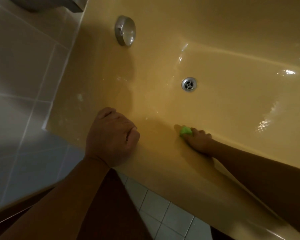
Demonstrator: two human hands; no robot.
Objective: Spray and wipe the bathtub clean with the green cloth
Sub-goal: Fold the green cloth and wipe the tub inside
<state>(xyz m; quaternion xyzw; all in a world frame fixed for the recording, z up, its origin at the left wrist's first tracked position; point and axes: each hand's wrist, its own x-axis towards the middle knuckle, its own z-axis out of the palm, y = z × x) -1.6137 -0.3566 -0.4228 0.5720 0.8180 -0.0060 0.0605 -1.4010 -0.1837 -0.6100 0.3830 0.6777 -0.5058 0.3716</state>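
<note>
The yellow bathtub fills most of the head view, its surface wet and shiny. My right hand reaches down inside the tub and grips a bunched green cloth, pressing it against the near inner wall below the drain. My left hand is a closed fist resting on the tub's near rim, holding nothing. No spray bottle is in view.
A round metal overflow knob sits on the tub's end wall. Beige wall tiles run along the left. White floor tiles show below the rim, beside my dark red clothing.
</note>
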